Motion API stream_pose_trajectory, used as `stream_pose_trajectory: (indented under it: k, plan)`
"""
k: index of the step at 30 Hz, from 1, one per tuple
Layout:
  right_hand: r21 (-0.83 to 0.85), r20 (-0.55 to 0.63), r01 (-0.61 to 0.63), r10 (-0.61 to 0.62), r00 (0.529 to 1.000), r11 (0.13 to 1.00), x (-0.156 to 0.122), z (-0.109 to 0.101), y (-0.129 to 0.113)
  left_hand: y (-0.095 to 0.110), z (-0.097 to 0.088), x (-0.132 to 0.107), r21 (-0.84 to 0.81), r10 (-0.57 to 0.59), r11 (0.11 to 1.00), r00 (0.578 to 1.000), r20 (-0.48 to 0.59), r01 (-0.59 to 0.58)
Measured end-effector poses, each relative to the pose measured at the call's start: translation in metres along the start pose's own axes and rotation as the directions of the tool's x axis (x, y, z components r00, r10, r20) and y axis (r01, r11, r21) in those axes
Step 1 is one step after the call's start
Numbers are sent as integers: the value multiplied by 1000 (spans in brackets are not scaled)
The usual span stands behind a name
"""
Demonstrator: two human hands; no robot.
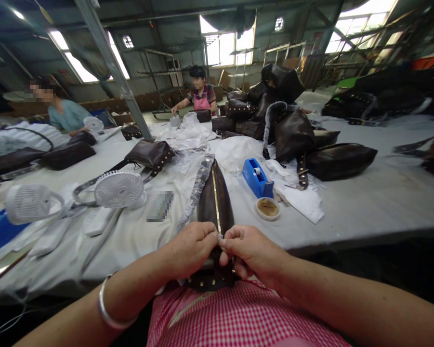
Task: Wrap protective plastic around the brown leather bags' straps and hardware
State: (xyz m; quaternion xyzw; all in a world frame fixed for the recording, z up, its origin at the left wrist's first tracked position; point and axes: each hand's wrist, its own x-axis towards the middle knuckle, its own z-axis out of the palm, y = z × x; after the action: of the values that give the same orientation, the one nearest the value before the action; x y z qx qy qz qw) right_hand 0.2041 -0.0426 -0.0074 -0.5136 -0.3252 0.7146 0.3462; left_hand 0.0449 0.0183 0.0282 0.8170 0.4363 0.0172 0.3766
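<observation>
A dark brown leather bag (224,193) lies lengthwise in front of me, its near end against my checked apron. Along its top runs a closed gold-toothed zipper (216,197). My left hand (193,246) and my right hand (251,248) meet over the near end of this zipper. Thumbs and fingers of both are pinched together around a small whitish piece (220,237), too small to make out fully. A studded strap (198,188) in clear plastic wrap lies along the bag's left side. Gold studs dot the bag's near end, below my hands.
Right of the bag stand a blue tape dispenser (256,178) and a small dish of brown paste (268,208). A white fan (119,189) and a blurred flat object (160,206) lie left. Dark bags (296,135) are piled beyond. Two people sit across the table.
</observation>
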Motion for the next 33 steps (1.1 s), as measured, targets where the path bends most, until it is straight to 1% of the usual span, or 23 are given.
stream_pose_trajectory:
  k: [2,4,5,6,7,8,10,12,13,14,16,18,20,22,24,25,26,27,28,30,31,32,33]
  plan:
    - [-72,3,1,-1,1000,997,2,1,1,3,-6,1,63,21,998,1000,20,-22]
    - [-215,-27,21,-28,999,976,5,2,2,7,-12,1,152,52,987,998,31,-56]
    - [-322,-53,69,-91,994,944,6,2,2,9,-14,0,206,74,975,997,34,-80]
    - [-446,-78,135,-188,979,885,7,1,2,11,-16,-1,260,99,960,994,36,-105]
    - [-573,-88,206,-310,947,793,7,1,3,13,-18,-1,317,123,940,992,37,-129]
    - [-689,-71,275,-440,895,671,8,0,3,15,-19,-2,374,150,914,988,42,-155]
    - [-846,39,366,-640,768,388,9,-1,5,19,-21,-3,478,186,858,981,55,-189]
    - [-907,160,395,-743,650,150,10,-1,6,24,-22,-4,562,181,808,982,52,-178]
    - [-916,209,396,-773,599,59,11,-1,7,28,-23,-4,597,164,786,985,48,-159]
    - [-922,241,388,-794,558,-7,13,0,7,31,-22,-4,627,135,767,990,44,-133]
    - [-927,273,366,-819,505,-83,15,2,7,39,-21,-5,686,76,724,997,22,-71]
    - [-928,284,354,-839,464,-119,17,4,6,45,-19,-7,729,32,684,999,-1,-21]
    - [-930,283,342,-859,426,-136,19,5,6,45,-15,-9,742,20,671,1000,-20,2]
    - [-931,273,335,-882,385,-143,21,4,8,37,-9,-12,732,74,681,997,-35,-25]
    - [-928,269,344,-894,359,-142,22,1,12,23,-2,-15,707,194,702,979,-67,-91]
    - [-922,272,365,-891,364,-133,23,-2,14,14,3,-17,694,270,708,959,-89,-135]
    - [-907,281,406,-876,392,-109,23,-6,14,6,9,-20,682,346,709,931,-117,-178]
    - [-882,294,467,-846,445,-62,22,-11,14,-3,14,-22,675,416,705,897,-147,-216]
    - [-843,311,537,-802,510,15,21,-16,12,-10,20,-25,677,482,692,858,-177,-250]
    - [-740,339,634,-689,640,224,19,-27,4,-22,30,-29,710,590,643,777,-220,-288]
    - [-690,345,648,-639,687,324,18,-32,-2,-26,34,-31,736,628,614,742,-236,-286]
    - [-649,350,648,-601,719,398,17,-37,-8,-28,37,-33,761,655,588,714,-248,-274]
    - [-623,353,643,-573,740,445,17,-40,-14,-29,40,-34,782,672,566,694,-256,-260]
